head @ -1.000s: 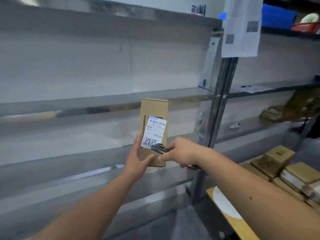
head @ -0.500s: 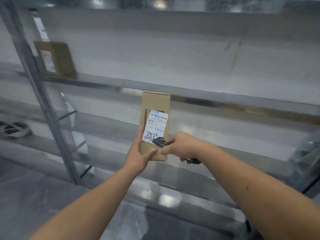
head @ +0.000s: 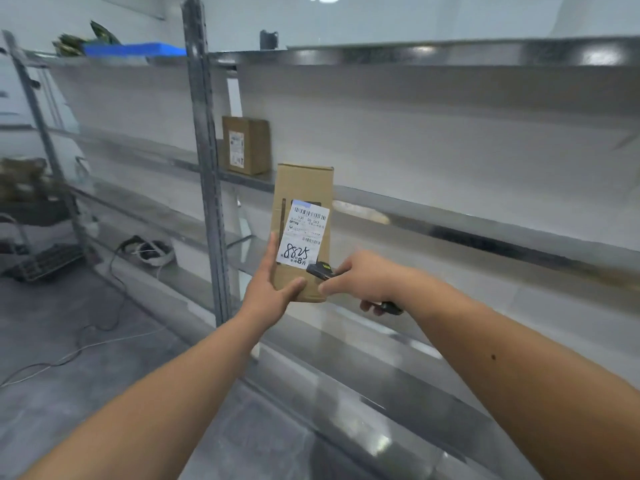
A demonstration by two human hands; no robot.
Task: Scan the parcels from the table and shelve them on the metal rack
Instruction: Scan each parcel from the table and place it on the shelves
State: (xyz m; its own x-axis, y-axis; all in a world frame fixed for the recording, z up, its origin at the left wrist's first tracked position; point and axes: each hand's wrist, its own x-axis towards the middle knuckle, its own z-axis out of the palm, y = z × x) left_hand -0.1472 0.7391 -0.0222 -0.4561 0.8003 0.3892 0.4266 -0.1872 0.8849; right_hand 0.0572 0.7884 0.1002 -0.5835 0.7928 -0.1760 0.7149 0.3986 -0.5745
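Cardboard fills the middle of the frame: the parcel [head: 303,216] I hold upright in front of the metal rack [head: 204,168], its white label [head: 303,233] facing me. My left hand [head: 270,289] grips its lower left edge, thumb across the front and fingers up the side. My right hand [head: 363,282] is clenched around the black scanner [head: 320,270], whose nose sits just at the label's lower right corner. I judge I am at the scanning step, or just done with it. Next, the parcel needs a spot on a shelf, perhaps beside the other box [head: 246,145] standing on the shelf at centre left; that calls for pulling the scanner clear first.
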